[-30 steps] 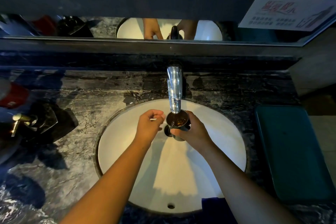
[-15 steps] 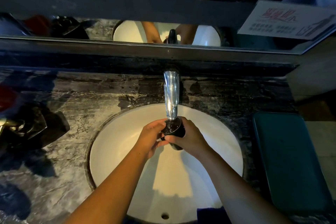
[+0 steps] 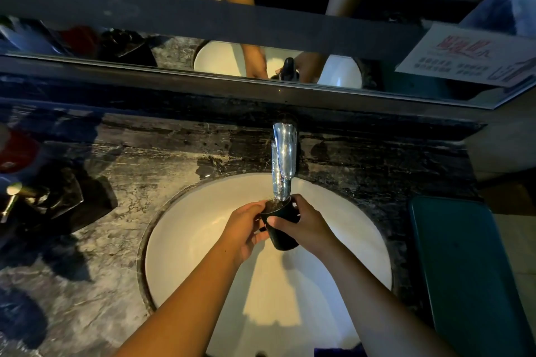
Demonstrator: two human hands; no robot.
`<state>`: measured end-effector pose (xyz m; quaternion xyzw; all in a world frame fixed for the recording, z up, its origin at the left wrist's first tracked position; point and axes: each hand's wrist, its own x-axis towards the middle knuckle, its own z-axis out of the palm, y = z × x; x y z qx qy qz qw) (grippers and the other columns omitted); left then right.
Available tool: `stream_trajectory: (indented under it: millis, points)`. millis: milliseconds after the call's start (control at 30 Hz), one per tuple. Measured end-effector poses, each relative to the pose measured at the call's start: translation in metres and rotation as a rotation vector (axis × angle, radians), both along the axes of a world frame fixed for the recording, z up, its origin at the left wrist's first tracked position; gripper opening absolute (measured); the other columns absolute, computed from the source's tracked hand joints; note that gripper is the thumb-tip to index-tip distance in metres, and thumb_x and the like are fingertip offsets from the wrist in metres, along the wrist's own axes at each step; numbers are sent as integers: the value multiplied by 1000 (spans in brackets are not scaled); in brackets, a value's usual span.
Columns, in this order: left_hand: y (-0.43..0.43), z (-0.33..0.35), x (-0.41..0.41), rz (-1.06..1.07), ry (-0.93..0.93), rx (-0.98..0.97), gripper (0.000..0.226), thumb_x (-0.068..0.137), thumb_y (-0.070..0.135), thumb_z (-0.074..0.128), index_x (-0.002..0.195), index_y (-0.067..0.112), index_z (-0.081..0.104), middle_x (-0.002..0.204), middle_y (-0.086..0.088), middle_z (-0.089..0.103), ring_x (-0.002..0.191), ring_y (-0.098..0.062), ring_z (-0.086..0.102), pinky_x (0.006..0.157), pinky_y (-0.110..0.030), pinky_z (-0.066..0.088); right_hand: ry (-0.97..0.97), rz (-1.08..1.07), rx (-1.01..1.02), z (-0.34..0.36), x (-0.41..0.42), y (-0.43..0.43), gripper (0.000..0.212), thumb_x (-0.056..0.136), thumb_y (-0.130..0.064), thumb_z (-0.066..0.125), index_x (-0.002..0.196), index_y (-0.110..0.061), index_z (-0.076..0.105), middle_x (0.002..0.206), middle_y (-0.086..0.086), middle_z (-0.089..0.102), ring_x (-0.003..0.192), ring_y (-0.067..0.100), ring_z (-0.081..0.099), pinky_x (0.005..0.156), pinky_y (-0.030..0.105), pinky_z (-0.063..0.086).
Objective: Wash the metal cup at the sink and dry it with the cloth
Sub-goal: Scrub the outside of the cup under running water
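A dark metal cup (image 3: 280, 233) is held upright under the chrome tap (image 3: 283, 159), over the white round sink (image 3: 188, 235). Its mouth sits just below the spout and holds water. My right hand (image 3: 304, 226) wraps around the cup's right side. My left hand (image 3: 246, 226) grips the cup from the left, fingers at the rim and handle side. A scrap of blue cloth (image 3: 339, 352) shows at the bottom edge near the sink's front.
Dark marble counter (image 3: 121, 255) surrounds the basin. A crumpled black bag (image 3: 58, 200) with a brass fitting and a red object (image 3: 14, 150) lie at left. A teal tray (image 3: 464, 269) lies at right. A mirror (image 3: 261, 37) runs along the back.
My left hand has moved right from beside the cup to grip it. The cup stays under the spout, held by both hands.
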<state>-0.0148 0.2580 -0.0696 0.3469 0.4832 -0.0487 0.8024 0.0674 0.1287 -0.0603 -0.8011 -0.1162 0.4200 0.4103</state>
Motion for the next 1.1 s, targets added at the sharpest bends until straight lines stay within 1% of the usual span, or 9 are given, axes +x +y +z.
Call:
stream_trajectory:
  millis: [100,167,300,433,567,700,833,900,1100]
  points:
    - [1,1,0,0,16,0,26,98,10,50,111,10,72,100,-8,72,88,-20,65,64,-31,53,78,-20,52,-6,1,-1,47,79,-46,77,120,-34,59,120,-6,66,112,15,63,95,33,54]
    - [2,3,1,-11,14,1,29,95,6,48,108,11,73,97,-7,71,88,-21,63,66,-31,51,136,-33,90,-8,1,0,47,75,-47,76,118,-36,60,122,-3,66,115,17,63,101,37,52]
    - [6,5,5,-53,23,45,35,91,2,47,107,14,75,93,-3,70,86,-18,61,61,-28,50,229,-86,148,-10,0,-1,48,72,-42,77,115,-33,58,119,6,68,113,19,66,103,39,52]
    - [6,3,7,-52,39,53,31,92,0,49,96,16,75,90,-4,70,85,-19,62,64,-30,50,259,-96,182,-13,1,-5,53,70,-43,79,118,-32,61,120,5,69,115,20,66,107,43,50]
    - [4,1,4,-48,38,28,27,93,0,51,100,13,74,92,-7,70,86,-21,64,65,-31,54,269,-94,194,-16,3,-10,61,66,-47,81,121,-30,63,122,3,70,118,19,65,107,42,50]
    - [2,0,3,-52,27,21,23,93,2,55,100,12,75,91,-7,72,86,-22,65,63,-30,55,261,-102,205,-15,4,-12,50,73,-40,79,120,-30,66,120,1,72,117,19,66,104,38,52]
    - [1,-1,4,-33,24,19,25,94,2,53,104,11,74,94,-8,73,88,-22,67,65,-31,55,255,-111,219,-15,4,-11,53,71,-46,80,121,-33,67,122,1,71,118,19,65,103,38,52]
    - [2,-1,4,-14,18,15,26,95,2,52,106,11,73,96,-9,74,87,-22,67,67,-31,56,248,-120,222,-14,4,-9,51,73,-45,79,122,-34,67,123,0,70,118,17,64,100,33,52]
    - [-1,2,4,24,9,46,26,97,4,50,106,13,73,94,-8,73,85,-19,66,72,-32,56,300,-206,267,-16,4,-9,57,74,-38,79,127,-29,62,125,6,69,118,21,66,94,31,54]
